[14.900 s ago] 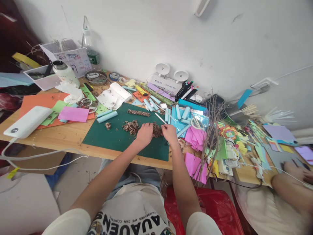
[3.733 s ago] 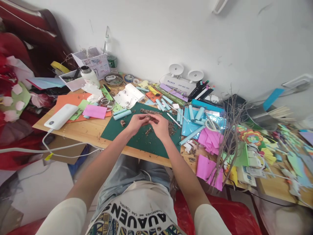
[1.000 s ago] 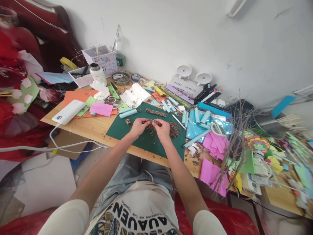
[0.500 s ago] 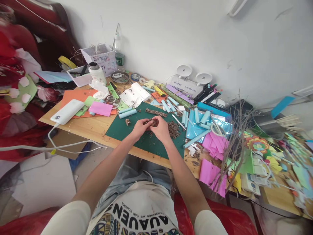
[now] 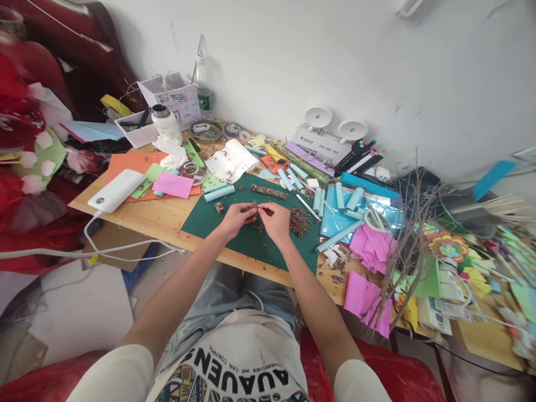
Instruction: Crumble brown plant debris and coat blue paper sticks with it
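Note:
Over the green cutting mat [image 5: 268,254], my left hand [image 5: 237,219] and my right hand [image 5: 275,222] meet fingertip to fingertip. Both are closed in a pinch on a small clump of brown dried plant bits [image 5: 254,206], mostly hidden by the fingers. Just right of my right hand lies a loose pile of the same brown bits [image 5: 300,221]. Behind the hands rests a stick-like roll [image 5: 268,192] covered in brown bits. A separate brown lump [image 5: 219,207] sits left of my left hand, near light blue paper tubes [image 5: 219,193].
A white power bank [image 5: 116,191] with a cable lies at the left table edge. More blue tubes [image 5: 355,198], scissors [image 5: 377,221], pink paper [image 5: 368,298] and upright bare twigs [image 5: 412,223] crowd the right. A white bottle [image 5: 166,124] stands at the back left.
My fingertips have drawn together into a tighter pinch, and less of the brown clump shows between them. My right hand's fingers have shifted slightly. The view has moved a little.

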{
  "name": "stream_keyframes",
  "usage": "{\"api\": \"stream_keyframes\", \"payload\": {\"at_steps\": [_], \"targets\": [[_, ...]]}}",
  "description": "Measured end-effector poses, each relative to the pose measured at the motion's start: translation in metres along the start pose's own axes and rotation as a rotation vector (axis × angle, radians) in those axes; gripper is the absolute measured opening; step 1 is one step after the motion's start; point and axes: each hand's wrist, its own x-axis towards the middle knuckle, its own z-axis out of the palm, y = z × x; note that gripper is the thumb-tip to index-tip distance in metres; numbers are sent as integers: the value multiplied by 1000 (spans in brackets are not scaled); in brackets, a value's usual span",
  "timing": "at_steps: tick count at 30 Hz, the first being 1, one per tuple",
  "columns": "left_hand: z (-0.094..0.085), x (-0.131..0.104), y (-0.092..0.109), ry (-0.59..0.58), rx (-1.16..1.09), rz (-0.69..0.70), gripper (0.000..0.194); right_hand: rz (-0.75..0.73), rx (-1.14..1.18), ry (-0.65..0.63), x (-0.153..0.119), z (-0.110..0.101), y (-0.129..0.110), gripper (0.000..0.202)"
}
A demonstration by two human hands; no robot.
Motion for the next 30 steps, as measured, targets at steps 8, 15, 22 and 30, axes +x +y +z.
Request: {"api": "stream_keyframes", "payload": {"at_steps": [8, 15, 22, 30], "targets": [[1, -1, -2, -43, 213, 129, 36, 51, 173, -97, 0, -11, 2, 25], [0, -5, 2, -2, 507, 204, 36, -92, -50, -128, -3, -9, -10, 21], [-1, -7, 9, 39, 344, 219, 20, 181, 272, -15, 1, 0, 6, 20], [5, -10, 11, -48, -228, -50, 28, -224, -204, -90, -13, 0, -9, 35]]}}
